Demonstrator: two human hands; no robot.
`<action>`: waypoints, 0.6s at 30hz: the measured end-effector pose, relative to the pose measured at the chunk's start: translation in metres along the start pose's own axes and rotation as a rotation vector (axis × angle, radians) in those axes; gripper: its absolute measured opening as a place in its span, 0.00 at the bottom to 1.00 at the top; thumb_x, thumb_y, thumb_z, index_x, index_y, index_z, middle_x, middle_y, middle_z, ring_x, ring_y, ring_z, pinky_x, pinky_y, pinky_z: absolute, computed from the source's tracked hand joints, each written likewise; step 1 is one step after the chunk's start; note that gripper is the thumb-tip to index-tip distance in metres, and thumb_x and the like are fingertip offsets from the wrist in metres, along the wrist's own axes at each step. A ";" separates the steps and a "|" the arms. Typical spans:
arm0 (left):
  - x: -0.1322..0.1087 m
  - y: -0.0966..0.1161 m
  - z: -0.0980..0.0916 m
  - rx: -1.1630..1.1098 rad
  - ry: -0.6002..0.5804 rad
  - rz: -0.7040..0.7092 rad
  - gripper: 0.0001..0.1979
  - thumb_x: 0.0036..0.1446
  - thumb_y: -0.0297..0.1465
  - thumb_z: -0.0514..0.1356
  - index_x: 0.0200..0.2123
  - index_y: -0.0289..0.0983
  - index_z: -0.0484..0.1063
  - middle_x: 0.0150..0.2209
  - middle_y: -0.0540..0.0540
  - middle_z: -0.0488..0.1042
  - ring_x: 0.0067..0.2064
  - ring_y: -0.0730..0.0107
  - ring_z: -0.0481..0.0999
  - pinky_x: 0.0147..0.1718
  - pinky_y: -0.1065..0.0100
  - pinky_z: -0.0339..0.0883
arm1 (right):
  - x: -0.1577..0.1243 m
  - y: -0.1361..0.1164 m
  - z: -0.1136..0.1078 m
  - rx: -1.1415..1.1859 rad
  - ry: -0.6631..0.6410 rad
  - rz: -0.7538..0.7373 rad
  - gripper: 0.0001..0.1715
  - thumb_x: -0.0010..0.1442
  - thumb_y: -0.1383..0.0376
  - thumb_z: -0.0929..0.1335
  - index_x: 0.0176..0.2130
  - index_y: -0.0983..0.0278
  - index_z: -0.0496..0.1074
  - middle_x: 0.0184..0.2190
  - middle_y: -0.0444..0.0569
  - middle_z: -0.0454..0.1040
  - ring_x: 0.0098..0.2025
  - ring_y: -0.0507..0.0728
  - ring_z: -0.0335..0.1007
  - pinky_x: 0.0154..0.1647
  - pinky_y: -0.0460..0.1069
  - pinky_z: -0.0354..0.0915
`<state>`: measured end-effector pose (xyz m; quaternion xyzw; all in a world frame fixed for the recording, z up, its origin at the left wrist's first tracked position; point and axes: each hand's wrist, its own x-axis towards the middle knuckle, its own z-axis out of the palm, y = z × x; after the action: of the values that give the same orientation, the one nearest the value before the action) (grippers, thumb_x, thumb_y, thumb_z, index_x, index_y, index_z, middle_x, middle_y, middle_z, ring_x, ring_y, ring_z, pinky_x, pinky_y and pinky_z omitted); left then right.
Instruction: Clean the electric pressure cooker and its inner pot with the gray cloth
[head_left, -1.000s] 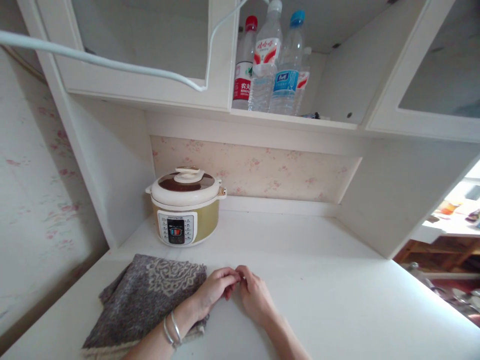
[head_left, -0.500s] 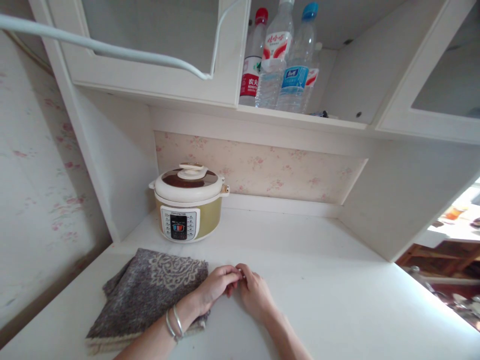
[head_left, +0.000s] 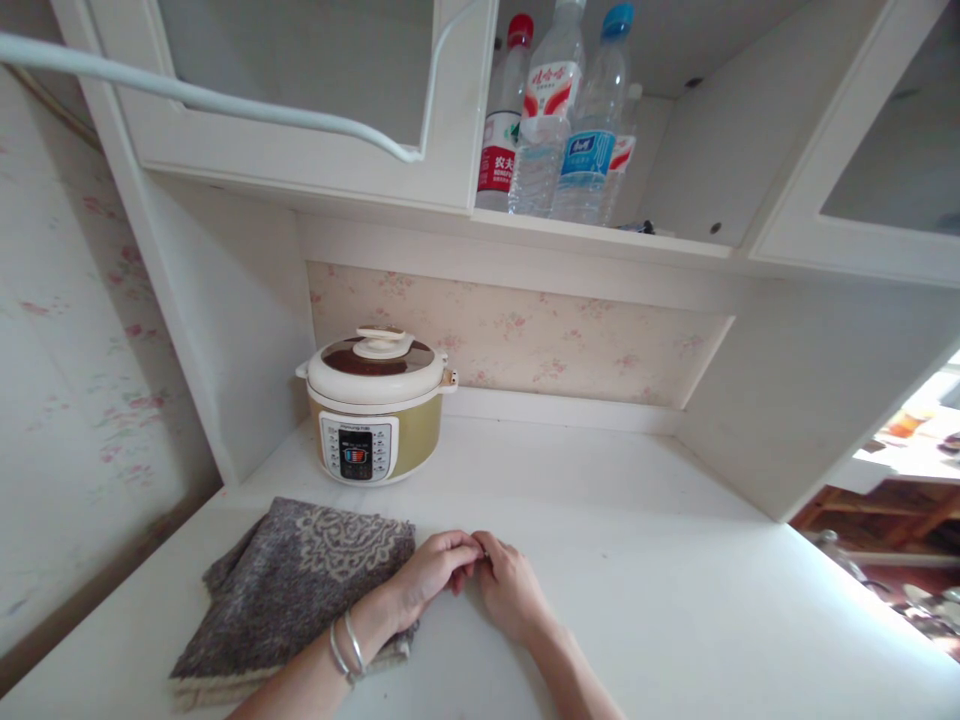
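Note:
My left hand (head_left: 435, 574) and my right hand (head_left: 510, 588) meet fingertip to fingertip above the white countertop (head_left: 675, 580). Both have their fingers closed in a pinch; whatever lies between them, if anything, is too small or hidden to name. Two silver bangles (head_left: 346, 645) circle my left wrist. Under and beside my left forearm lies a folded grey cloth (head_left: 277, 590) with a pale lace-like pattern and a cream fringe. Behind the cloth stands a green and white electric cooker (head_left: 416, 435), its lid on and its control panel facing me.
Several plastic bottles (head_left: 544, 150) stand in the open shelf above the counter. Cabinet doors (head_left: 315, 150) hang overhead at left and right. Side panels (head_left: 232, 320) bound the counter's back part. A white rod (head_left: 225, 100) crosses the upper left. Cluttered shelves show at far right.
The view shifts very slightly. Both hands stay pinched together in the same place, with hardly any finger movement.

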<state>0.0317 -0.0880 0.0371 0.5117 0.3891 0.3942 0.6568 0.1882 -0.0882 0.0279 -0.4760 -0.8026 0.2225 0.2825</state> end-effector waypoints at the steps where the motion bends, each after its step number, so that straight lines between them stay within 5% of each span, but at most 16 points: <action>1: 0.000 0.000 0.000 -0.001 -0.001 0.000 0.11 0.52 0.38 0.59 0.29 0.34 0.69 0.24 0.53 0.65 0.24 0.76 0.62 0.25 0.70 0.51 | 0.000 0.000 0.000 -0.002 0.000 0.000 0.16 0.56 0.75 0.58 0.39 0.60 0.66 0.33 0.44 0.75 0.37 0.53 0.70 0.38 0.44 0.58; 18: -0.002 0.007 0.003 -0.006 0.010 -0.029 0.13 0.50 0.39 0.60 0.28 0.34 0.68 0.24 0.53 0.65 0.23 0.77 0.61 0.24 0.70 0.51 | 0.000 -0.005 -0.003 -0.005 0.001 0.005 0.14 0.56 0.74 0.58 0.36 0.60 0.67 0.32 0.44 0.75 0.36 0.53 0.70 0.38 0.44 0.58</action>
<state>0.0328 -0.0895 0.0442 0.5019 0.3985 0.3882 0.6622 0.1871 -0.0897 0.0331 -0.4785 -0.8019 0.2211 0.2811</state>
